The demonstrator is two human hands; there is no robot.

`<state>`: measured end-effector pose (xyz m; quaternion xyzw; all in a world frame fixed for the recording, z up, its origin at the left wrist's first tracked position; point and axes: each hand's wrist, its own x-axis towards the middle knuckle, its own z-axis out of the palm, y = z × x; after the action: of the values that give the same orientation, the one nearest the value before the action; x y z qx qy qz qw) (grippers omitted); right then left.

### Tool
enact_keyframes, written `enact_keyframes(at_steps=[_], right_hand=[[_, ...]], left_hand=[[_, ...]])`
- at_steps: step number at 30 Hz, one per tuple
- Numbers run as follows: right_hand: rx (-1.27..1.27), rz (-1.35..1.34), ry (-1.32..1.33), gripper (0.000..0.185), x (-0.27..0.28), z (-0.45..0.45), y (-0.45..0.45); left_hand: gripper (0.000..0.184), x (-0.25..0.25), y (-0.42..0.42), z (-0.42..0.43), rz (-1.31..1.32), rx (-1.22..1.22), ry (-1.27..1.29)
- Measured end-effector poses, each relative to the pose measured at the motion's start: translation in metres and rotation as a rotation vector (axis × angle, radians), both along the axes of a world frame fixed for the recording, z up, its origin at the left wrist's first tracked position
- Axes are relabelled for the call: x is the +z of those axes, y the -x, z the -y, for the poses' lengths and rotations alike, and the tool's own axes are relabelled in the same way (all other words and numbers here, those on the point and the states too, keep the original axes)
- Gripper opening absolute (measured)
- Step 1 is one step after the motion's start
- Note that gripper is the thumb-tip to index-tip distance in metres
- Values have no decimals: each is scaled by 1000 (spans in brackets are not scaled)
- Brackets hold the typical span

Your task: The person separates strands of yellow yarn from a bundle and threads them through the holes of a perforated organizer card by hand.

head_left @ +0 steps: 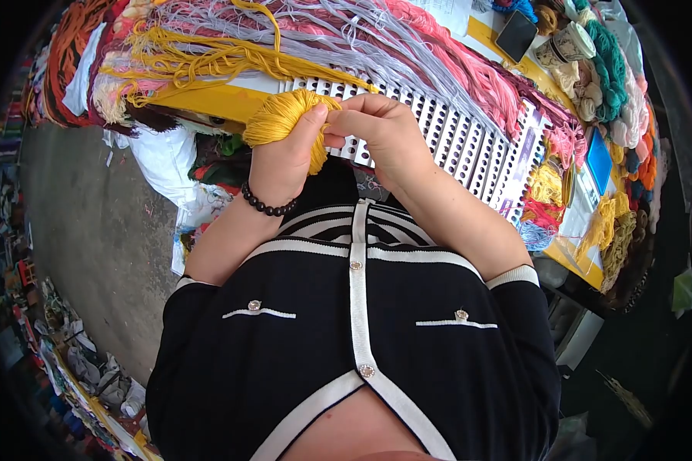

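Observation:
A thick bundle of golden-yellow thread (279,119) is gripped in my left hand (284,160), with the thumb pressed on its right side. Close against it, my right hand (388,138) pinches with thumb and forefinger at the bundle's right edge; what lies between these fingertips is too small to make out. Just beyond the hands, loose yellow threads (207,58) spread over the table. White strips with rows of holes (454,146) lie under and to the right of my right hand, with lilac threads (377,46) and pink threads (469,69) across them.
At the back right are a phone (517,35) and a patterned cup (566,46). Teal yarn (607,69), a blue object (598,160) and small coloured skeins (544,188) line the right side. A white bag (165,165) hangs at the table's left edge.

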<state>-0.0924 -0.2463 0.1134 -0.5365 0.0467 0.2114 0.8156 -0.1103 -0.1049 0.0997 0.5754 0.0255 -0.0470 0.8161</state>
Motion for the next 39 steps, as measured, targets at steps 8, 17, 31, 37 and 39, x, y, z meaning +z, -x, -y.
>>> enact_keyframes(at_steps=[8, 17, 31, 37, 39], right_hand=[[-75, -150, -188, 6, 0, -3, -2], [170, -10, -662, 14, 30, 46, -14], [-857, 402, 697, 20, 62, 447, 30], [-1004, 580, 1341, 32, 77, 453, 49], [-724, 423, 1293, 25, 85, 344, 27]], left_hand=[[21, -4, 4, 7, 53, 127, -4], [11, 5, -6, -61, -47, -72, 821], [11, -5, -17, -256, 10, 841, 689], [32, 21, -17, -181, -47, 347, 508], [40, 23, -28, -142, -39, -18, 658]])
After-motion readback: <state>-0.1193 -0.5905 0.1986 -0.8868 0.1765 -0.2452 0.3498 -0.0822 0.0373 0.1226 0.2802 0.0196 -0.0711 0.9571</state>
